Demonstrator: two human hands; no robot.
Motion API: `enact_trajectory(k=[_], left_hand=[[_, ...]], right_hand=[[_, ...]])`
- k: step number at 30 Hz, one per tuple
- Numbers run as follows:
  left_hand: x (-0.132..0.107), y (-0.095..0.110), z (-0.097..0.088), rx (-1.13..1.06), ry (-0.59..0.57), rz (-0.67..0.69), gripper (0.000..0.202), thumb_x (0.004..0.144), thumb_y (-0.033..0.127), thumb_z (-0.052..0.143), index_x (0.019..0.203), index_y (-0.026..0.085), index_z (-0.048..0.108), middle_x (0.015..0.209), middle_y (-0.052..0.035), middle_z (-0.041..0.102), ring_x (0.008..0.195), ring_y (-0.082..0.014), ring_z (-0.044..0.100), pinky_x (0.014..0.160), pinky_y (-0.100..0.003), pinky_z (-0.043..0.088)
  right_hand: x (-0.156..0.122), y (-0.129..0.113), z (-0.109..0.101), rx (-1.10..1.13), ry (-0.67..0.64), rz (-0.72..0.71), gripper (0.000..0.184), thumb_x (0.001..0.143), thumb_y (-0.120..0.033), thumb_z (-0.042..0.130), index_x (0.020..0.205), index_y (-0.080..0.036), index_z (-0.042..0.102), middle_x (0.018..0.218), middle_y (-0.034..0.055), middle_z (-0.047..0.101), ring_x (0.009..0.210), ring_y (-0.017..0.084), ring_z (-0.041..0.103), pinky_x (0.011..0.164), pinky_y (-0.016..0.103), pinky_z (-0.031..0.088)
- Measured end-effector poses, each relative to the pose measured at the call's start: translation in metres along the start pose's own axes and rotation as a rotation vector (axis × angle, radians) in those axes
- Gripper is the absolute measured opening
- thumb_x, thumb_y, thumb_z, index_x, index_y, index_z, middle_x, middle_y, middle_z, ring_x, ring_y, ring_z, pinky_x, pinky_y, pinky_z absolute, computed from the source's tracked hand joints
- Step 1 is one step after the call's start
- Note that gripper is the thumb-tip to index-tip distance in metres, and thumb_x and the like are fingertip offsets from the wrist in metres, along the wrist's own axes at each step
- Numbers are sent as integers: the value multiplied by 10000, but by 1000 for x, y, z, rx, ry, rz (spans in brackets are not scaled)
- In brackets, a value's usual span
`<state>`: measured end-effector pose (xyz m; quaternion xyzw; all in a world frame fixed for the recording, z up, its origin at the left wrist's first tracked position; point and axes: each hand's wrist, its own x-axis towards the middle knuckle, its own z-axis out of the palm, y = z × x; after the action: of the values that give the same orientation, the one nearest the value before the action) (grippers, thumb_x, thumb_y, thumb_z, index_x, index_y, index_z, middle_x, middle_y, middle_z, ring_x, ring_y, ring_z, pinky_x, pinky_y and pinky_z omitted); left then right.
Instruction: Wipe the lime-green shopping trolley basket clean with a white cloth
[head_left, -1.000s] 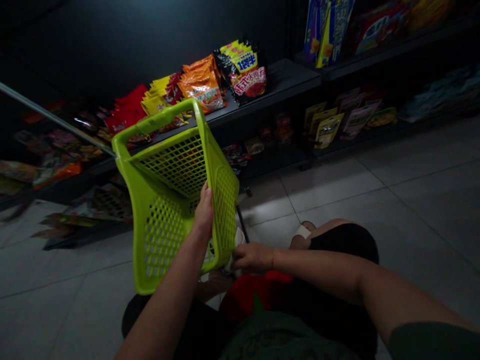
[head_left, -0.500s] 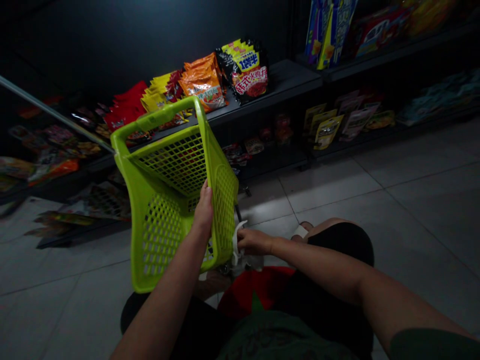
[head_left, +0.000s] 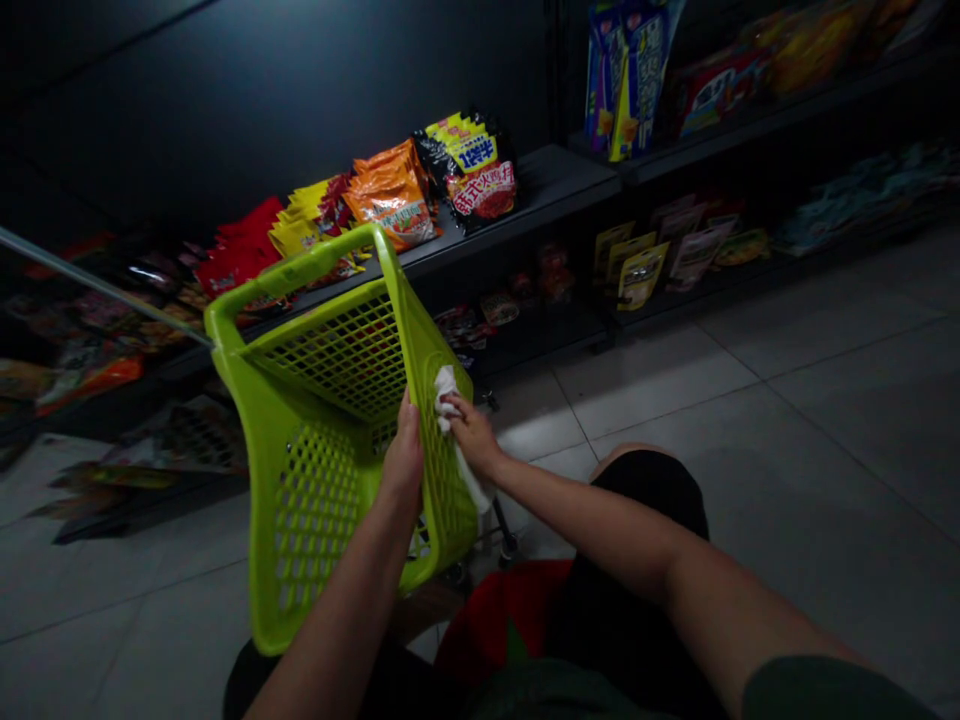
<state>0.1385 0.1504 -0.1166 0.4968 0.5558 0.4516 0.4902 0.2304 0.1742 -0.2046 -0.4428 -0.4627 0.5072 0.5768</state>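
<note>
The left grip (head_left: 406, 455) clasps the green basket (head_left: 322, 395) by its edge, before the shelf (head_left: 559, 185); the right grip (head_left: 474, 437) clutches a white cloth (head_left: 444, 385) against its side. I can read "韩式火鸡" on a black packet (head_left: 480, 185).

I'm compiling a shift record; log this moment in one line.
left hand: gripping green basket | right hand: holding white cloth against basket's outer side | nearby: orange packets on shelf

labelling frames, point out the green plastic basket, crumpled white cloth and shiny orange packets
Green plastic basket (head_left: 304, 395), head view: inner wall
Crumpled white cloth (head_left: 445, 381), head view: bunched top
Shiny orange packets (head_left: 391, 195), head view: front face
</note>
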Motion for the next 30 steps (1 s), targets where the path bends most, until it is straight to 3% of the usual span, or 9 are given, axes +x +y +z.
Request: enact_trajectory(k=[3,10,12,14,17,19,23,26,30], left_hand=[[-5,7,4,-40,12,-41,627,995,582,405,1568,342,322,1542,-13,521,1351,-227,563,1132,-391,466],[-17,7,-1,92,48,-17,589,1001,577,387,1535,330,397,1548,13,511,1432,-223,470,1189,-378,394],[-20,8,-4,154,55,-15,592,1004,583,372,1529,315,419,1542,5,517,1457,-232,433,1217,-394,349],[-25,12,-7,234,37,-3,598,1002,573,385,1532,299,421,1582,-1,467,1496,-237,369,1248,-394,282],[-33,17,-12,394,0,95,659,978,500,487,1577,273,335,1670,-21,308,1549,-237,249,1277,-396,180],[-39,18,-14,520,-32,216,691,955,434,539,1585,254,318,1677,-50,287,1553,-243,232,1283,-418,148],[-45,13,-14,638,-41,358,653,934,345,552,1558,250,384,1637,-75,363,1524,-265,293,1281,-447,160],[-46,10,-13,617,12,350,622,941,324,535,1547,262,410,1620,-74,398,1501,-265,343,1267,-445,208],[-48,11,-16,569,10,276,610,939,342,564,1532,276,434,1600,-57,441,1472,-264,396,1244,-463,263]], right_hand=[[16,-2,0,44,116,118,383,865,-210,519,1242,-229,587,1222,54,659,1166,201,595,1103,391,439],[-94,-22,-9,-10,-130,-177,265,751,-99,487,949,-241,591,1031,36,583,1074,204,574,1014,376,470],[-86,-20,-15,-8,-117,-181,359,724,-117,553,1063,-235,564,1080,43,582,1041,205,576,979,370,486],[-51,-18,-21,-34,3,-136,448,696,-140,615,1131,-220,545,1138,58,583,1048,211,572,977,370,487],[13,-17,-24,-53,184,13,319,722,-168,628,1036,-205,591,1077,53,625,1031,216,584,974,368,495],[32,-19,-21,13,209,89,252,805,-201,591,1056,-199,616,1075,59,661,1054,219,601,992,372,499],[-13,-21,-4,122,116,-37,365,970,-275,466,1317,-234,571,1383,81,587,1322,215,511,1159,407,384],[-54,-18,1,51,70,-158,347,927,-206,523,1249,-258,644,1417,76,530,1374,208,465,1201,405,326],[-21,-14,-13,-5,79,-176,215,796,-107,608,913,-238,731,1150,53,614,1154,195,591,1078,362,447]])
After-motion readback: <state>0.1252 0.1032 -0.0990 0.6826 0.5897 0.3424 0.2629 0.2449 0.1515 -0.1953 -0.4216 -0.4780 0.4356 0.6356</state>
